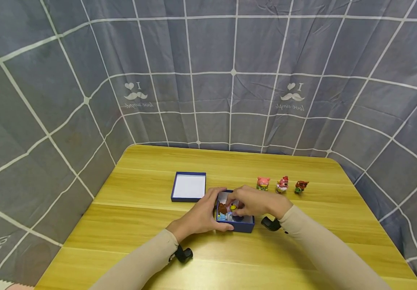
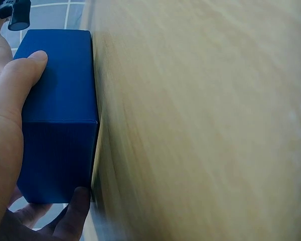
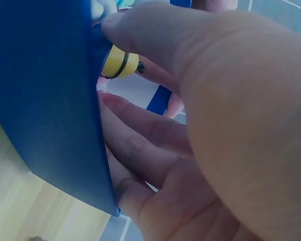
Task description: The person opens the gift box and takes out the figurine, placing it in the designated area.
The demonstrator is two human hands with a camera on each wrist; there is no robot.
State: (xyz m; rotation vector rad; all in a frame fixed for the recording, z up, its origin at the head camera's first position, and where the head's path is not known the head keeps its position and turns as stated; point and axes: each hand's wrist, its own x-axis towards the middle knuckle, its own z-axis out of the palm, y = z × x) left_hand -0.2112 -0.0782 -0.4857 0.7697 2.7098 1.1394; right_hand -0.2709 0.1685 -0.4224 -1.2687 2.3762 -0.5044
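Observation:
A blue box [image 1: 242,226] stands on the table, with small figurines inside it. My left hand [image 1: 202,213] grips the box from its left side, thumb on the near wall [image 2: 65,80] and fingers round the far corner. My right hand [image 1: 253,201] reaches into the box from the right. Between its thumb and index finger is a small figurine with a yellow head [image 3: 121,63] and a black band; its lower part is hidden. Beside it in the box lie a brown figurine [image 1: 222,208] and a light blue and white one [image 1: 225,217].
A blue box lid [image 1: 189,186] with a white inside lies left of the box. At the right stand three figurines: a pink one with green [image 1: 263,183], a pink and white one [image 1: 282,185] and a red-brown one [image 1: 301,186]. A grey checked curtain [image 1: 208,96] surrounds the wooden table [image 1: 143,217].

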